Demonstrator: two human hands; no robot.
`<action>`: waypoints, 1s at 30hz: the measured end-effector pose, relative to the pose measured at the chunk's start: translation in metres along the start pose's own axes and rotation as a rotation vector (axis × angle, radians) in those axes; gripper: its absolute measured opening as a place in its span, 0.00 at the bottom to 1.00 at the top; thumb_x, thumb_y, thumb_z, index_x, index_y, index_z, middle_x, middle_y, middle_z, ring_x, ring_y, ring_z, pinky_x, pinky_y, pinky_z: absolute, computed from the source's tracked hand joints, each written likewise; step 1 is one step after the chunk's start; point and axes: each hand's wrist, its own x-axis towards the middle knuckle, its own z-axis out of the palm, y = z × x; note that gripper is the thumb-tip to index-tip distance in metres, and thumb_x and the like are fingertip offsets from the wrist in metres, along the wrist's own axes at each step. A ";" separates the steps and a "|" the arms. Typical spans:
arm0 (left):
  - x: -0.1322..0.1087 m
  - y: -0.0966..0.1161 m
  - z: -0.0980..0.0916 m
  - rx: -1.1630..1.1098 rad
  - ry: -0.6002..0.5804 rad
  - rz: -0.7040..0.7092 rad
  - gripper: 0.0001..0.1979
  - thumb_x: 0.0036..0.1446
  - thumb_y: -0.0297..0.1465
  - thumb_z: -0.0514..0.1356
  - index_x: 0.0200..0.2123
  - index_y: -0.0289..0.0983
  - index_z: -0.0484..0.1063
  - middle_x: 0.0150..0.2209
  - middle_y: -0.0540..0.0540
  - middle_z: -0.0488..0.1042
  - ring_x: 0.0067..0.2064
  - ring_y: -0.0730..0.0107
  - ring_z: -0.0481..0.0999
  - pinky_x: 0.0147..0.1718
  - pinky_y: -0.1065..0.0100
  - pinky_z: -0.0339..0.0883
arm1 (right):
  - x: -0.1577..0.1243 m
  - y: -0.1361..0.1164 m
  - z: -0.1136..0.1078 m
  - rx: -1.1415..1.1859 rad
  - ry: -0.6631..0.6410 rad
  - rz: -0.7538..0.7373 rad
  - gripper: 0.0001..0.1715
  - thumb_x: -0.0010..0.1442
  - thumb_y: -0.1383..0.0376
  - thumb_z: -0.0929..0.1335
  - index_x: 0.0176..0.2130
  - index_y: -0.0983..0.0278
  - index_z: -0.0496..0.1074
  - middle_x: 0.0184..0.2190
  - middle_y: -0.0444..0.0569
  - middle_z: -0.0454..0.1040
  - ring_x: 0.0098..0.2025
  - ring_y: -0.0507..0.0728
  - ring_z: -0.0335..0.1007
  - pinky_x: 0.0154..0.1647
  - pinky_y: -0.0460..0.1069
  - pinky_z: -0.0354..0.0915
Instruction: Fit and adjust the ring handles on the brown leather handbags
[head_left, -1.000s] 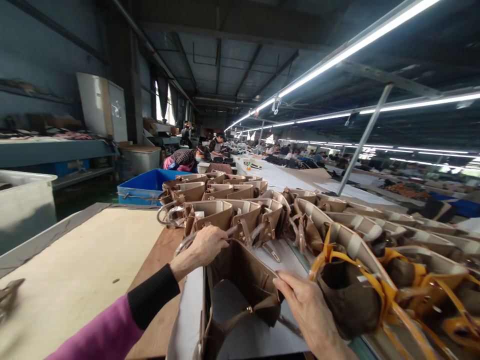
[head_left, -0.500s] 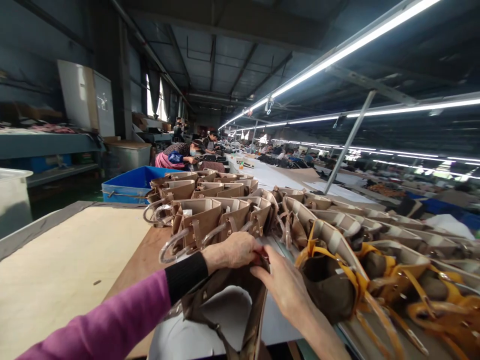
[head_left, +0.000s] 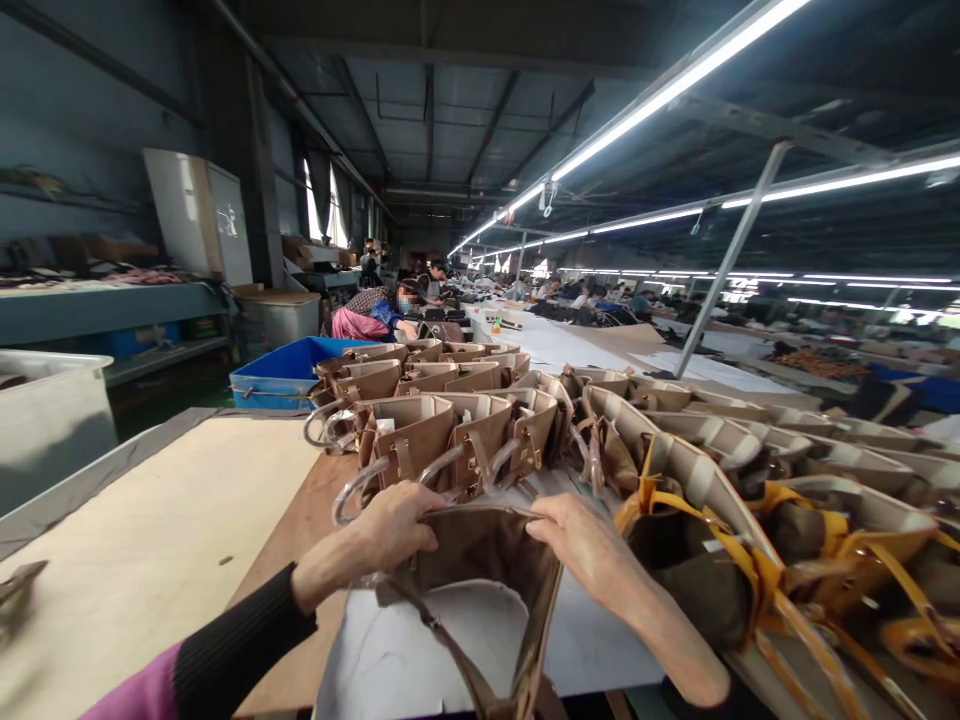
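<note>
A dark brown bag (head_left: 480, 548) lies open toward me at the front of the table, with a white sheet (head_left: 442, 650) showing inside its opening and a strap hanging down. My left hand (head_left: 382, 530) grips its upper left rim between thumb and fingers. At the upper right corner of the same rim, my right hand (head_left: 581, 540) pinches the edge. Just beyond both hands stand tan bags (head_left: 405, 440) with clear-wrapped handles.
Bags with yellow straps (head_left: 675, 560) crowd the right side. A pale board (head_left: 165, 510) covers the left, beside a blue bin (head_left: 281, 375) and a whitish tub (head_left: 56, 410). A person (head_left: 375, 315) bends over work further back.
My hands, close together before at the rim's middle, are now spread apart, the left one moved left. The bag's rim is stretched wider between them. The view has shifted slightly.
</note>
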 end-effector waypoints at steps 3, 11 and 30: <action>0.012 -0.003 0.001 0.106 0.052 0.008 0.08 0.49 0.27 0.57 0.33 0.38 0.74 0.32 0.48 0.75 0.38 0.64 0.73 0.35 0.69 0.61 | -0.003 0.006 0.001 -0.037 0.000 0.009 0.18 0.55 0.68 0.64 0.16 0.63 0.57 0.16 0.41 0.59 0.25 0.53 0.61 0.26 0.47 0.48; 0.027 0.021 0.055 0.194 0.459 0.234 0.14 0.50 0.18 0.49 0.39 0.37 0.66 0.42 0.46 0.71 0.43 0.65 0.69 0.45 0.63 0.62 | -0.008 0.008 0.025 -0.176 0.075 0.131 0.15 0.62 0.66 0.60 0.25 0.61 0.67 0.26 0.51 0.73 0.32 0.61 0.70 0.29 0.51 0.53; 0.042 0.000 0.072 0.004 0.709 0.381 0.07 0.54 0.21 0.57 0.33 0.37 0.63 0.48 0.44 0.69 0.49 0.64 0.68 0.50 0.61 0.66 | -0.011 -0.003 0.019 -0.197 0.039 0.182 0.16 0.64 0.67 0.59 0.27 0.62 0.69 0.31 0.54 0.76 0.37 0.65 0.72 0.33 0.53 0.57</action>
